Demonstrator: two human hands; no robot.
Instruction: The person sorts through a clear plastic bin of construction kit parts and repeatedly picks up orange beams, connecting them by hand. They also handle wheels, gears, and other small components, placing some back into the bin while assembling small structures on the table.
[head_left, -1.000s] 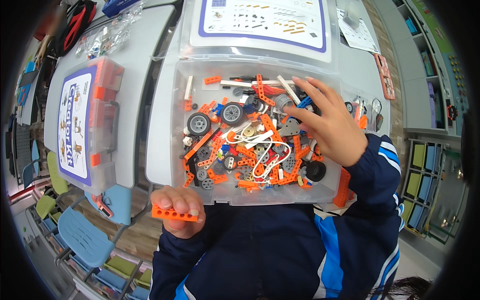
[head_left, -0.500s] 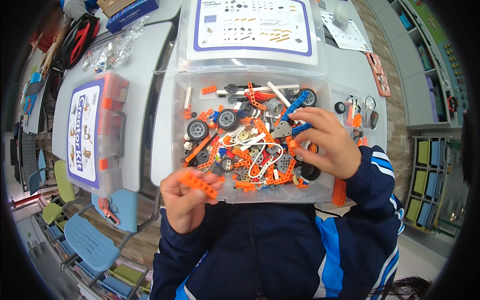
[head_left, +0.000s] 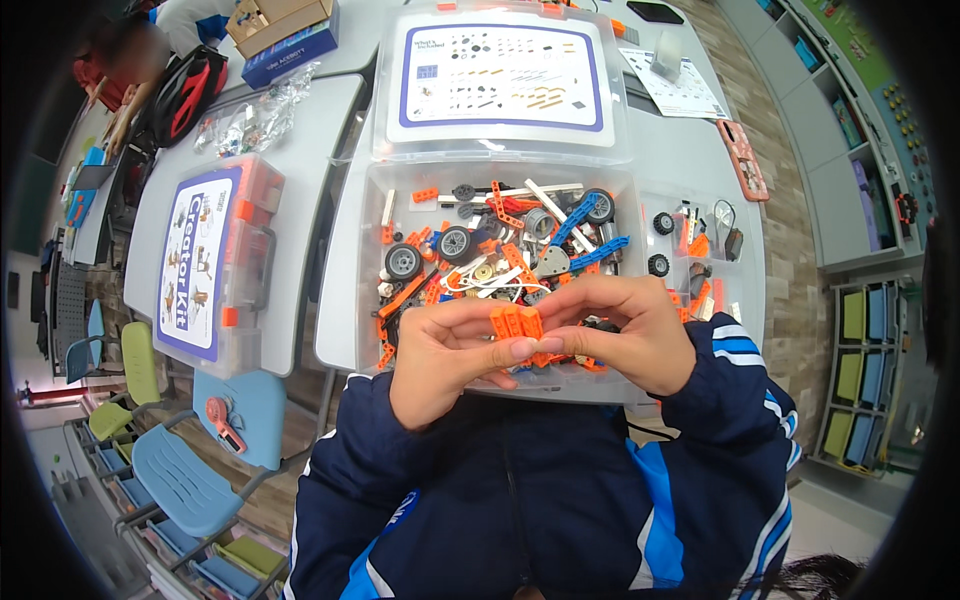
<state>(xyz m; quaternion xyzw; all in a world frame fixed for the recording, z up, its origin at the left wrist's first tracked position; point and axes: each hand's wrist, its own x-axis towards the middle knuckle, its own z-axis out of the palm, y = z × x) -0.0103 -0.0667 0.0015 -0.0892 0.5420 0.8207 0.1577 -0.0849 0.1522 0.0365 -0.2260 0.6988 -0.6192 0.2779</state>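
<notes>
Two hands meet at the centre of the frame, just above the near rim of the open parts bin [head_left: 372, 262]. Your left hand [head_left: 445, 358] and right hand [head_left: 628, 335] both pinch the orange beam pieces [head_left: 516, 322] between thumb and fingertips, one hand at each end, so the pieces sit side by side and level between them (a grip that seems chosen to press or align them). Neither hand is free; both are closed on the same small cluster.

Behind the hands, the bin holds a loose heap of orange, white and blue parts, with grey-hubbed wheels [head_left: 403, 262] toward its left side. Its lid [head_left: 500, 80], bearing a printed parts chart, lies at the upper centre. A second, closed kit box [head_left: 212, 262] rests at the left of the frame, with a clear bag of parts [head_left: 250, 118] above it. Small black wheels [head_left: 663, 224] lie in the bin's side compartments at the right.

Your hands cover the near part of the heap, so what lies beneath them cannot be told.
</notes>
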